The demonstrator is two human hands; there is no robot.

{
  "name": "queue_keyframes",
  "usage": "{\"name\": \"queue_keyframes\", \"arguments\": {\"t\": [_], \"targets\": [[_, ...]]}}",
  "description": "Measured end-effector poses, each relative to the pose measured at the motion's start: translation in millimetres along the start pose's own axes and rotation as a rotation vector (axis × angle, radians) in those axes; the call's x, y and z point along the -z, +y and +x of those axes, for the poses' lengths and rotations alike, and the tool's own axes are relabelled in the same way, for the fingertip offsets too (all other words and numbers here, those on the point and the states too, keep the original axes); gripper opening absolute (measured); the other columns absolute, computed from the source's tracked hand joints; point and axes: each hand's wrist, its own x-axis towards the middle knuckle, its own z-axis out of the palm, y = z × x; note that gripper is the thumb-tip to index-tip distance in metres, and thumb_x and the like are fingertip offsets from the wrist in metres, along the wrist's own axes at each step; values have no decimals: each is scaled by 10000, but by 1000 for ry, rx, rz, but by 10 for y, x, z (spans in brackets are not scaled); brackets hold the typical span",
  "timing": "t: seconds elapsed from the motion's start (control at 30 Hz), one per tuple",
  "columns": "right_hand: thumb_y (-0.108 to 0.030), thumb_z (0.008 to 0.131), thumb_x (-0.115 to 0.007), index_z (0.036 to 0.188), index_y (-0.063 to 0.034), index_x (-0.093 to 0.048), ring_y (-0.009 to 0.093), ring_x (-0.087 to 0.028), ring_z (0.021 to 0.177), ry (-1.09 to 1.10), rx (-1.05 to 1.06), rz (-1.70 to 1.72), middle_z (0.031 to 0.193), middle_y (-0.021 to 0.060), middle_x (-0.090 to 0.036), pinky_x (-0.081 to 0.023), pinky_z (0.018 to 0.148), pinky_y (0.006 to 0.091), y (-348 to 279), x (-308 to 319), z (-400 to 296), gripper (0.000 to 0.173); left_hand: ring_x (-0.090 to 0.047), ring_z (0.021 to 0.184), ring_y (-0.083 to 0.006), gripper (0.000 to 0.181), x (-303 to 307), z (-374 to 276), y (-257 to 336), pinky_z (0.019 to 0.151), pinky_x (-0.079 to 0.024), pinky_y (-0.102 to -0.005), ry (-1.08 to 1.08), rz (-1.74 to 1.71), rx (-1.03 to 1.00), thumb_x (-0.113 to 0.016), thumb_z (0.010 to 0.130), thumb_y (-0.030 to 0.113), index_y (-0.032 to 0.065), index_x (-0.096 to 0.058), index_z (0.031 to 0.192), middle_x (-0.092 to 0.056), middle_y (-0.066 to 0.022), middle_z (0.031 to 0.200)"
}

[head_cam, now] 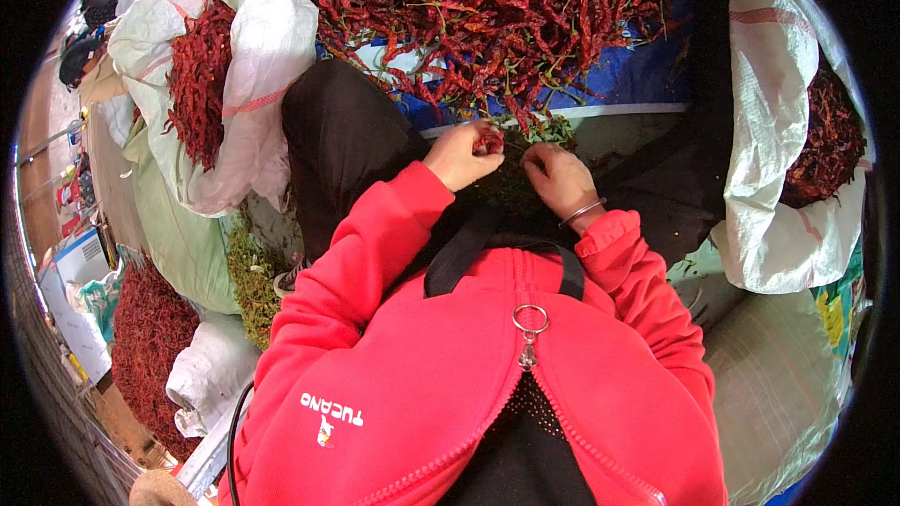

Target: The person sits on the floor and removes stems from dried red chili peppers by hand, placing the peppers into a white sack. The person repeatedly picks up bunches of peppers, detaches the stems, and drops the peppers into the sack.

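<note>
My left hand (464,157) is closed around a few dried red chillies (489,140), whose wrinkled red skins show between thumb and fingers. Just to its right, my right hand (559,179) has its thumb and fingers bent together, a metal bangle at the wrist; whether it pinches a small stem cannot be told. Beyond both hands a large heap of dried red chillies (492,7), many with pale green stems, lies on a blue printed sheet (622,81). Green stems and bits (552,130) lie around and below the hands, between my knees.
An open white woven sack (271,21) of chillies stands at the left, another white sack (756,154) of chillies at the right. A full red mesh sack (151,337) and a pile of green stems (253,281) lie at the lower left. A person shows partly at the upper left.
</note>
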Motion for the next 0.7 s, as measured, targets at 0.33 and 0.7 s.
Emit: {"name": "queue_keyframes", "arguments": {"t": [0.33, 0.7], "targets": [[-175, 793, -522, 852, -37, -575, 375, -565, 837, -74, 21, 73, 858, 198, -593, -450, 733, 441, 47, -68, 39, 159, -582, 818, -385, 364, 52, 524, -34, 706, -456, -422, 346, 312, -1, -588, 811, 318, -27, -584, 926, -621, -215, 855], [-128, 777, -538, 878, -16, -572, 334, -571, 837, -82, 23, 109, 845, 169, -593, -450, 729, 387, 102, -92, 65, 154, -585, 808, -390, 466, -69, 661, 37, 717, -467, -440, 328, 473, 2, -643, 745, 391, -34, -562, 919, -613, -229, 826]]}}
